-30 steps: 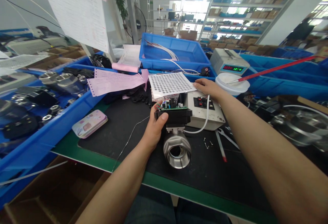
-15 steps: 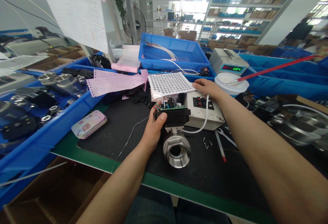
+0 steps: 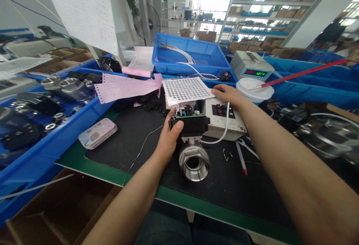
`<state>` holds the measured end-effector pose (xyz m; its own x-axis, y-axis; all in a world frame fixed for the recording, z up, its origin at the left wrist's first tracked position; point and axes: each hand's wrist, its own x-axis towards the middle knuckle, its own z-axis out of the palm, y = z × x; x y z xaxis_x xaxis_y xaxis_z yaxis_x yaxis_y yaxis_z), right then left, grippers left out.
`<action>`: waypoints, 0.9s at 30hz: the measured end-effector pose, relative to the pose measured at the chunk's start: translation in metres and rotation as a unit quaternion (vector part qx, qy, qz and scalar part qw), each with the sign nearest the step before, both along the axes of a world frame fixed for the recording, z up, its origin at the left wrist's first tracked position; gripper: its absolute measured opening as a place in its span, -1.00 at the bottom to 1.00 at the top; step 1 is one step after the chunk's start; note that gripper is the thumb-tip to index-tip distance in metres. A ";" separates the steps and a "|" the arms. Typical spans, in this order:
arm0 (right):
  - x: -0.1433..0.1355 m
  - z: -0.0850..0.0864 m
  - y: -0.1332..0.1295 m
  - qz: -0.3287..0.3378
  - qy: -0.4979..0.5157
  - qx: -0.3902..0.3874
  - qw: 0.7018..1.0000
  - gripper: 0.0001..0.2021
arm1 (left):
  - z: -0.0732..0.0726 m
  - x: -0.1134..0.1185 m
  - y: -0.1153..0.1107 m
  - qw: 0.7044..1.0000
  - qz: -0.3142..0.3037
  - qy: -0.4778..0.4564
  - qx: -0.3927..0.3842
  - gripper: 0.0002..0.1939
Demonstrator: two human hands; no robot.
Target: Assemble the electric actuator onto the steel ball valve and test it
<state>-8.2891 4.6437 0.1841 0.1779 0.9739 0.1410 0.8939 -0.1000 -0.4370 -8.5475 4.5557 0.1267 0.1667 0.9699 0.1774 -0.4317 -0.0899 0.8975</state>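
Note:
My left hand grips the left side of a black actuator housing, whose top is open over a green circuit board. Under the housing, a steel valve body with a round bore faces me. My right hand rests at the far side of a grey control box, its fingertips at the right edge of a white sheet of round stickers; whether they pinch it is hard to tell. A white cable curves from the box to the valve unit.
Small screws, a red-tipped tool and a wrench lie right of the valve. A tin sits left. Behind are a blue tray, a white tub and a power supply. Valve parts fill the left bin.
The view has shifted very slightly. Both hands and the valve unit stay in nearly the same places.

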 end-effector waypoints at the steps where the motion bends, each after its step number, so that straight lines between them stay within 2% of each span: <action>1: 0.000 0.000 0.000 0.000 -0.001 0.000 1.000 -0.57 | 0.000 0.000 0.000 1.000 0.000 0.001 0.001 -0.32; 18: 0.001 -0.002 0.001 -0.001 -0.007 0.003 1.000 -0.57 | -0.002 -0.001 0.002 0.999 -0.029 -0.017 -0.008 -0.25; 24: 0.001 -0.002 0.001 0.000 -0.002 0.004 1.000 -0.57 | -0.005 -0.001 0.003 1.000 -0.014 -0.007 -0.003 -0.29; 27: 0.001 -0.003 0.002 0.004 -0.003 0.003 1.000 -0.57 | -0.007 -0.002 0.005 0.999 -0.032 -0.005 0.001 -0.25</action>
<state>-8.2877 4.6453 0.1816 0.1695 0.9745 0.1472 0.8970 -0.0907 -0.4326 -8.5493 4.5612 0.1198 0.2258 0.9573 0.1805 -0.4461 -0.0631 0.8928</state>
